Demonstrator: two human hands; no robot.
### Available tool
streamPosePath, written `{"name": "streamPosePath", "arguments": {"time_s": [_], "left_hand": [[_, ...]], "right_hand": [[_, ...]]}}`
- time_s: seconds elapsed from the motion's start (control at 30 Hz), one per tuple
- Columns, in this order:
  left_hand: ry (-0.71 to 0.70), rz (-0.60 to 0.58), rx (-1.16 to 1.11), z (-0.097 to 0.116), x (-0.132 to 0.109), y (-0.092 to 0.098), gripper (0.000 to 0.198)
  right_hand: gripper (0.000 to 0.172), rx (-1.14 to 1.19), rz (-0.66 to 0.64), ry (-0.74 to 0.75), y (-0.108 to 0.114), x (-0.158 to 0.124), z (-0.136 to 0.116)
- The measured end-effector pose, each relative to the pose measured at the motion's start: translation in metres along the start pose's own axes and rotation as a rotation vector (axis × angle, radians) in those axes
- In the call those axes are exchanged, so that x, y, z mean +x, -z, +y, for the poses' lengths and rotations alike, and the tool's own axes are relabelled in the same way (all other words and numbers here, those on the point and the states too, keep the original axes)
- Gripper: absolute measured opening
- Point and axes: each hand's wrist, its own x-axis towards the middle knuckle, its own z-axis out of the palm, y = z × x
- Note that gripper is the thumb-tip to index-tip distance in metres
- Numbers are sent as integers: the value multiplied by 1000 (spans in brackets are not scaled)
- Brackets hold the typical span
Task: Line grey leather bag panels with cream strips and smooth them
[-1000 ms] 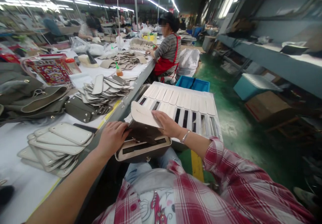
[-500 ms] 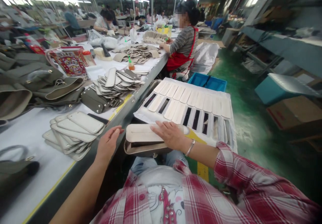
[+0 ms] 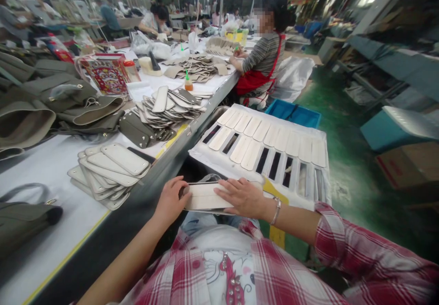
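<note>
A long pale panel (image 3: 202, 197) with rounded ends lies across the person's lap, over a grey bag piece that is now mostly hidden under it. My left hand (image 3: 173, 199) grips the panel's left end, thumb and fingers bent about the edge. Flat on the panel's right half rests my right hand (image 3: 245, 197), its fingers stretched out. Just beyond is a white-covered board (image 3: 209, 155) carrying rows of similar pale panels (image 3: 252, 154), with dark slots between some of them.
On the table at left are a fanned stack of pale flaps (image 3: 113, 170), a heap of flaps (image 3: 171, 106), grey bags (image 3: 72, 92) and a small glue bottle (image 3: 188, 84). A co-worker in a red apron (image 3: 254, 83) sits ahead. A blue crate (image 3: 295, 113) stands behind the board.
My left hand has come rightward onto the panel's end. The panel has tilted and lowered, covering the dark gap of the grey bag piece. My right hand stays on the panel.
</note>
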Motion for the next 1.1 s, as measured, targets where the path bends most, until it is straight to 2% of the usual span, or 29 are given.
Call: {"name": "streamPosePath", "arguments": {"time_s": [0.13,0.23,0.27,0.37,0.4,0.47,0.53,0.6,0.63,0.67,0.7,0.77,0.8,0.83,0.97,1.1], "left_hand": [[-52,31,207,-1,5,7,15],[-139,81,359,13,7,2,24],[-212,49,360,20,8,-3,26],[-448,-152,237,42,11,-23,26],[-482,-203,197,46,12,-29,28],[-482,-240,167,47,16,-37,44],[-494,-243,176,42,19,-40,56],[-548,-236,203,37,20,-40,59],[-581,-230,224,36,20,-39,61],[-609,-226,249,37,18,-38,62],[-637,-229,276,39,17,-38,63],[-682,-273,336,49,14,-40,67],[-698,-313,367,55,13,-41,68],[-711,-357,399,62,14,-42,69],[-736,-487,478,84,28,-46,76],[-742,-577,426,88,46,-48,75]], "right_hand": [[62,40,-21,10,0,19,-5],[62,84,-45,20,-5,29,-4],[61,108,-55,17,-7,30,-3],[59,229,-86,-41,-7,29,3],[60,300,-89,-58,-5,28,6],[63,523,-63,-101,3,21,19],[60,801,38,-289,12,6,36],[52,986,152,-671,18,-17,54],[49,1035,153,-865,18,-29,61],[49,1085,94,-1007,16,-41,65],[52,1150,-18,-1080,13,-52,68],[56,1312,-280,-1054,4,-65,65],[54,1371,-358,-1013,-1,-67,60],[50,1390,-382,-986,-5,-66,56],[34,1290,-287,-938,-14,-53,41],[31,1350,-242,-931,-14,-52,40]]}}
